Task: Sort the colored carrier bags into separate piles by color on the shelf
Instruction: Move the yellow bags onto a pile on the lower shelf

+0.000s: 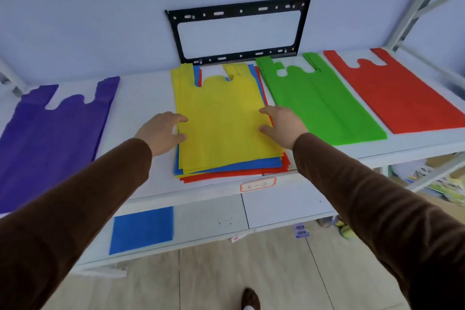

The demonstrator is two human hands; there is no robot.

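Observation:
A mixed stack of carrier bags lies in the middle of the white shelf, with a yellow bag on top and blue and red edges showing beneath. My left hand rests at the stack's left edge, fingers apart and curled at the yellow bag's side. My right hand sits on the stack's right edge, fingers spread. Neither hand visibly grips a bag. A purple bag lies far left, a green bag right of the stack, a red bag far right.
A blue bag lies on the lower shelf at the left. A black metal frame leans against the wall behind the stack. A label is on the shelf's front edge. Shelf uprights rise at the right. A shoe shows on the floor.

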